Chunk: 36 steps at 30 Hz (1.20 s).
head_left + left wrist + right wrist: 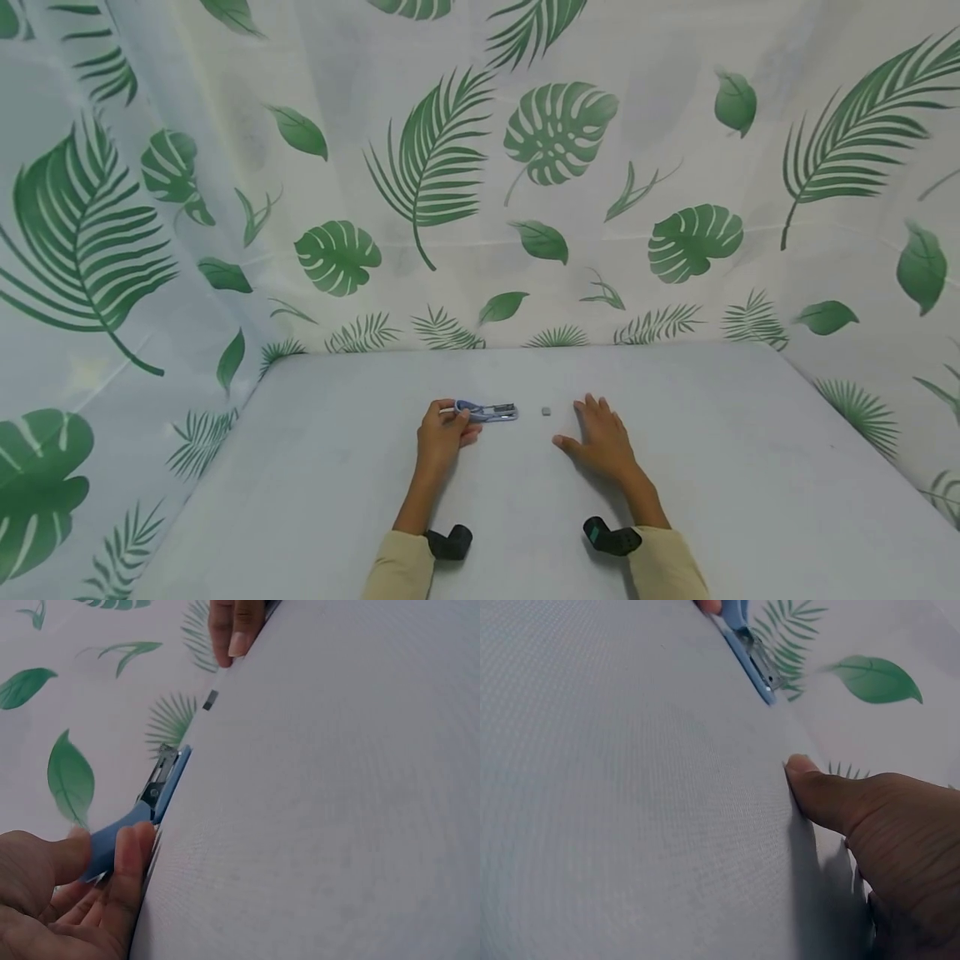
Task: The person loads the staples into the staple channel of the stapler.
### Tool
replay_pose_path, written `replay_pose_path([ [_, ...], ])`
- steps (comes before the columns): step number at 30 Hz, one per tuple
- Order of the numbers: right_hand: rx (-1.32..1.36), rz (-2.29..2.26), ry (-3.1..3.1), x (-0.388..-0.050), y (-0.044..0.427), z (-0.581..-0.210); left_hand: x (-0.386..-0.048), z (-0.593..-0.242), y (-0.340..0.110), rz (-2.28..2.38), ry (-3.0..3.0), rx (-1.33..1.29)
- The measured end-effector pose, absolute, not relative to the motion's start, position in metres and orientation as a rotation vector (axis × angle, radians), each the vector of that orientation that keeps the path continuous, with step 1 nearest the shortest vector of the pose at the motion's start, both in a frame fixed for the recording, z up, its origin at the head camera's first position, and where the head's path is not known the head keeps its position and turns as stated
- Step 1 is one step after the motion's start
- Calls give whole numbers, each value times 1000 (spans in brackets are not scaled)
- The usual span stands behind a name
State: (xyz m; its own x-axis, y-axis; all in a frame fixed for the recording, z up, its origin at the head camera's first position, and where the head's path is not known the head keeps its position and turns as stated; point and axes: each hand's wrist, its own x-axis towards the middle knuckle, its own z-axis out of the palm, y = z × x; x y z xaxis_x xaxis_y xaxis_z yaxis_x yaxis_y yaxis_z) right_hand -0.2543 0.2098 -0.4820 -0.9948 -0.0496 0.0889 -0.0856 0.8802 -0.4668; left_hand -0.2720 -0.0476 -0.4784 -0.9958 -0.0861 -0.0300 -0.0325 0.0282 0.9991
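Note:
A blue stapler (487, 412) with its metal magazine exposed lies on the table, pointing right. The left hand (441, 433) grips its rear end between thumb and fingers; the left wrist view shows the stapler's blue handle (107, 847) in that hand (82, 900). A small grey block (546, 411), perhaps staples, lies just right of the stapler's tip, apart from it. The right hand (602, 439), fingers spread, rests on the table right of the block and holds nothing. In the right wrist view the right hand (885, 832) has its thumb extended toward the stapler (754, 660).
The white table (300, 467) reaches back to a leaf-printed cloth (465, 250), which also hangs along both sides. Dark wrist devices (450, 543) sit near both light sleeves (401, 567).

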Motion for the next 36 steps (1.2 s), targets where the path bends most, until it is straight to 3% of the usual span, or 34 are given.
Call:
replay_pose_path([
  [5, 116, 746, -2966, -255, 208, -480, -272, -477, -47, -2088, -2333, 76],
  [15, 97, 768, -2884, -259, 205, -483, -271, -482, -54, -1964, -2515, -272],
  [36, 41, 899, -2752, -283, 192, -490, -271, -487, -51, -1750, -2598, -320],
])
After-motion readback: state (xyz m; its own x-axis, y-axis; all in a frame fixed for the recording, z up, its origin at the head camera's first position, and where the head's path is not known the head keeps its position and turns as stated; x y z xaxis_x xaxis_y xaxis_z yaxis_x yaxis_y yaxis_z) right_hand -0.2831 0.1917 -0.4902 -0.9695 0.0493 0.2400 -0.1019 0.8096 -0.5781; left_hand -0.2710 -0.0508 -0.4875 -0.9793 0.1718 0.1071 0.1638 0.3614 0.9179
